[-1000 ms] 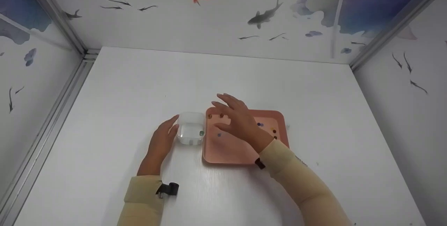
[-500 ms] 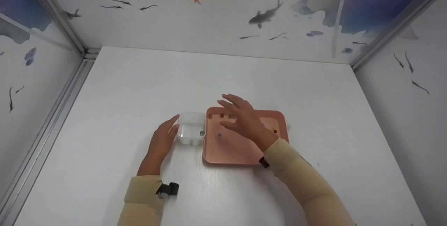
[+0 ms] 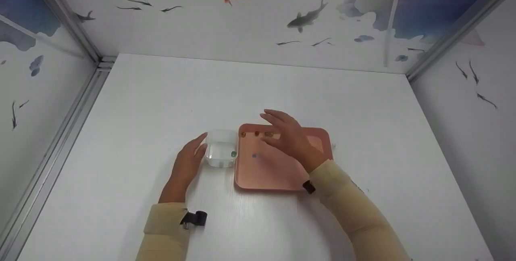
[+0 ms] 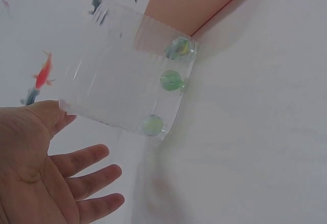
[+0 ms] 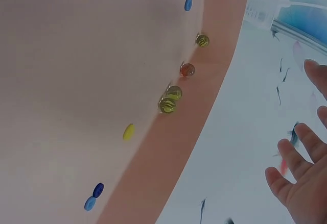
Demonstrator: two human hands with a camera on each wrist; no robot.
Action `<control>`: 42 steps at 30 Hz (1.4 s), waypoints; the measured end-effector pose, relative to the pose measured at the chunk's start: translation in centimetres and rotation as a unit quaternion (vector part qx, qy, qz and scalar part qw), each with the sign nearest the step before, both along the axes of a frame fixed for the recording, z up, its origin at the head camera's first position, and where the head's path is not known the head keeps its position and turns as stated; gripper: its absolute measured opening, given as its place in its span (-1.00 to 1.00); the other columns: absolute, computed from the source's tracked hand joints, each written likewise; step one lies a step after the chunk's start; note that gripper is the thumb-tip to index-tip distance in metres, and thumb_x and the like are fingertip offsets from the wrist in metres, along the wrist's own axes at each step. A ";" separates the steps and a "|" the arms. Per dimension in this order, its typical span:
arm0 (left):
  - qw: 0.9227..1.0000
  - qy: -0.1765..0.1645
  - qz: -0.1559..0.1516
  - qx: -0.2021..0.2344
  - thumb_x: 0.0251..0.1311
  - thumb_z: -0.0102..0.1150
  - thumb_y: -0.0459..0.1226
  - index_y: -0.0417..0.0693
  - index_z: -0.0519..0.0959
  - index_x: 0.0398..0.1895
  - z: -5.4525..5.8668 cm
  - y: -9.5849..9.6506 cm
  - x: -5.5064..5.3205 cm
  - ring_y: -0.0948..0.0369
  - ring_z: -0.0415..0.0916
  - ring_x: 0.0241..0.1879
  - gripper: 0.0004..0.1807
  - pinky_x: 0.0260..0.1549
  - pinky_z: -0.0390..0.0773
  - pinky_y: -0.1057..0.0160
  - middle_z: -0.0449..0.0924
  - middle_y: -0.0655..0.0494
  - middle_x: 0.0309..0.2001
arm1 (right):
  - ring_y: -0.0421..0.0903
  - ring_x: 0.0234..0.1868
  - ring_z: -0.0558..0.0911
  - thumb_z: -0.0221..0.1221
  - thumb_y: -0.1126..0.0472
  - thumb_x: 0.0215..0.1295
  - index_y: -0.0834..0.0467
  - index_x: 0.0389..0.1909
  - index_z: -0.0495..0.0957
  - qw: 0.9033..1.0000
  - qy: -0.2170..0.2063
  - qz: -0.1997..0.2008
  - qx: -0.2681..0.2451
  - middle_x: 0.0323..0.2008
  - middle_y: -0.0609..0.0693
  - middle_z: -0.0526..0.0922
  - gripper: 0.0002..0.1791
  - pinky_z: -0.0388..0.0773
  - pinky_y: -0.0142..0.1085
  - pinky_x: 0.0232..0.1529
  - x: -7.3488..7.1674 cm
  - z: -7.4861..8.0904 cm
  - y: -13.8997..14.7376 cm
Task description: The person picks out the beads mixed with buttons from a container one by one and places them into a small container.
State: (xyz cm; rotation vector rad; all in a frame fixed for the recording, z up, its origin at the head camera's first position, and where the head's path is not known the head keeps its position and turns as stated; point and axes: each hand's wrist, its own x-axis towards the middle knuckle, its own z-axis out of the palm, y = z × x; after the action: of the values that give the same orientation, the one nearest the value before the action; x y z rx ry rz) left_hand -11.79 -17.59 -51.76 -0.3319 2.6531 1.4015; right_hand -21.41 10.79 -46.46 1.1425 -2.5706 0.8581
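Observation:
My left hand [image 3: 188,158] touches the left side of a clear plastic container [image 3: 221,136], fingertips right at its rim and the other fingers extended. Several green glass marbles [image 4: 170,80] lie at the bottom of the container in the left wrist view. Over a pink tray [image 3: 266,178] hovers my right hand [image 3: 288,136], fingers spread and nothing between them. Along the tray's far side, in the right wrist view, sit a yellow-green marble [image 5: 202,41], a reddish marble [image 5: 187,70] and a pair of yellow-green marbles [image 5: 167,105].
The container stands against the tray's left edge on a white table [image 3: 181,91]. A light blue disc [image 5: 188,4], a yellow disc [image 5: 128,131] and a dark blue disc [image 5: 98,190] beside another blue one lie in the tray. Printed walls [image 3: 250,31] enclose the table.
My right hand has drifted to the right over the tray, uncovering marbles near the far edge and covering the small pieces at the right. My left hand and the container have stayed put.

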 end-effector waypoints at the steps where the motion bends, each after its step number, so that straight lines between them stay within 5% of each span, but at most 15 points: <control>1: 1.000 0.000 0.000 0.000 0.50 -0.22 -0.01 0.17 0.16 0.49 0.0 0.0 0.0 -0.05 -0.01 0.47 -0.46 0.43 0.01 -0.09 0.12 -0.04 0.47 | 0.07 0.30 0.42 0.41 0.18 0.12 0.17 0.27 0.46 1.000 -0.003 -0.003 -0.005 0.25 0.12 0.47 -0.34 0.45 0.00 0.24 -0.1 0.0 0.1; 12: 1.000 0.001 0.003 -0.008 0.49 -0.25 0.03 0.18 0.16 0.49 -0.1 0.1 0.0 -0.04 0.00 0.47 -0.45 0.43 0.03 -0.08 0.13 -0.02 0.47 | -0.02 0.32 0.40 0.38 0.13 0.15 0.09 0.29 0.44 0.995 -0.087 -0.045 -0.036 0.25 0.03 0.50 -0.35 0.39 -0.10 0.31 -0.4 -0.1 1.0; 25: 1.000 0.016 -0.003 0.000 0.50 -0.22 -0.03 0.07 0.19 0.48 0.1 0.0 0.0 -0.08 0.02 0.46 -0.46 0.44 0.01 -0.09 0.16 -0.09 0.45 | -0.06 0.30 0.42 0.32 0.06 0.22 0.02 0.31 0.43 0.962 -0.226 -0.099 -0.117 0.25 -0.02 0.49 -0.38 0.37 -0.06 0.32 -1.2 -0.5 1.7; 42: 1.000 0.010 -0.008 0.004 0.51 -0.21 -0.07 0.06 0.18 0.48 0.1 -0.2 0.0 -0.08 0.02 0.46 -0.47 0.44 0.01 -0.09 0.15 -0.10 0.45 | 0.01 0.16 0.55 0.25 0.11 0.32 0.10 0.31 0.43 0.954 -0.230 -0.108 -0.158 0.17 0.07 0.57 -0.45 0.43 0.09 0.21 -2.5 -1.0 1.9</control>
State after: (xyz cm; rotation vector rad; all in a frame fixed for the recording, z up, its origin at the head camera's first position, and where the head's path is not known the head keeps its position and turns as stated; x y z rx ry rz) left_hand -11.79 -17.76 -51.62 -0.2981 2.6589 1.4177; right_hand -23.92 12.67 -47.48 0.6075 -2.6875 1.5589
